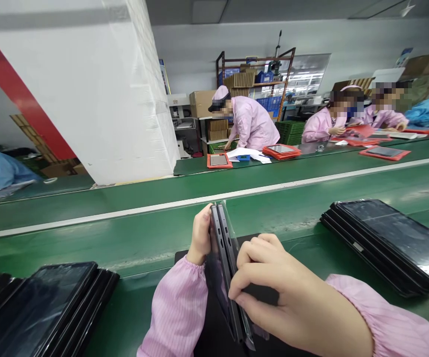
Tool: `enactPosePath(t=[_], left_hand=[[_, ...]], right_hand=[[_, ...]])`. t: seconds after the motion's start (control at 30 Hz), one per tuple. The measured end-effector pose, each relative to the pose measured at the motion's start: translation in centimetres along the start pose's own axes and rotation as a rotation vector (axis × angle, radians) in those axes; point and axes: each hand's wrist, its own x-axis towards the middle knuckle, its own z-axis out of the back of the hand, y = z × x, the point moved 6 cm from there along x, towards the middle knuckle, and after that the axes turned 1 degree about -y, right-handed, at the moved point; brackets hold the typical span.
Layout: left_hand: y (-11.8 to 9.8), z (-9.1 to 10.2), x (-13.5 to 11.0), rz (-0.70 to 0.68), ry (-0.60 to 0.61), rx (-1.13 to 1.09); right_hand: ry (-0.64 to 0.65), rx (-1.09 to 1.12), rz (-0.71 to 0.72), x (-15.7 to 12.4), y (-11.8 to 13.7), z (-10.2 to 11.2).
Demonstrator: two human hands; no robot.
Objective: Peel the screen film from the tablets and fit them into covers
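Observation:
Two dark tablets [226, 263] stand on edge, side by side, with their port sides facing me. My left hand [200, 235] is closed around their far left end. Clear film [231, 223] sticks out past the right tablet's edge. My right hand [281, 282] is closed, thumb and index fingertip pinched together against the near part of the tablets' edge. Whatever those fingertips hold, if anything, is too small to make out. Beneath the tablets lies a black mat [214, 327].
Stacked black tablets lie on the green bench at left [51, 302] and at right [389, 238]. A white wrapped pillar [77, 89] rises beyond. Across the bench, people in pink and blue work near red-framed panels [281, 151].

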Motion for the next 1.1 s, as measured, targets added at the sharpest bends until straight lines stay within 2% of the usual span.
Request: enactPosePath(t=[0.33, 0.5, 0.7, 1.1], left_hand=[[-0.4, 0.0, 0.2, -0.009, -0.014, -0.016], [-0.5, 0.0, 0.1, -0.023, -0.021, -0.031], [-0.8, -0.1, 0.0, -0.023, -0.007, -0.005], [-0.6, -0.3, 0.1, 0.018, -0.014, 0.024]], right_hand=[[0.153, -0.203, 0.014, 0.0, 0.9, -0.4], [0.196, -0.234, -0.003, 0.0, 1.1, -0.7], [0.19, -0.223, -0.037, -0.3, 1.4, -0.8], [0.224, -0.247, 0.001, 0.1, 1.7, -0.6]])
